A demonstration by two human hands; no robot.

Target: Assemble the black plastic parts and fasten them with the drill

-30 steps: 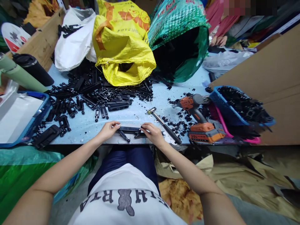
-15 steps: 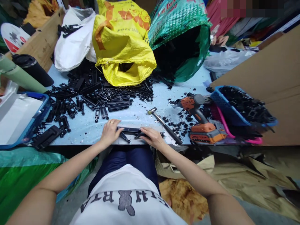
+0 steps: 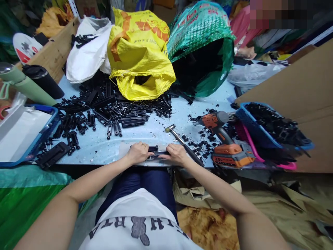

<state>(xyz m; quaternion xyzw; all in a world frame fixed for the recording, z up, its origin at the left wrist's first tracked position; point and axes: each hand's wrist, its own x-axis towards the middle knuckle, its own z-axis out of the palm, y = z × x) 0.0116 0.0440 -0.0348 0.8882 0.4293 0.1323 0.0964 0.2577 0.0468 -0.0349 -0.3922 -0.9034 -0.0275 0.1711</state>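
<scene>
**Q:** What step are you on there?

**A:** Fitting, I'd say. My left hand (image 3: 138, 152) and right hand (image 3: 176, 153) are close together at the near edge of the table (image 3: 156, 130), both pressed down on one black strip (image 3: 155, 152) lying flat between them. Left covers its left end, right pins the other. Fingers curled on it, not loose.

**Q:** And the next move?

**A:** My guess is it wants fastening. The hammer (image 3: 182, 140) lies just beside my right hand, head pointing away from me, and the drill (image 3: 221, 135) is a bit further right. So one hand has to let go while the other keeps the strip from shifting. More black parts (image 3: 104, 107) are heaped further back by the yellow bag (image 3: 140, 55), and the basket (image 3: 273, 128) on the right is full of them too.
</scene>
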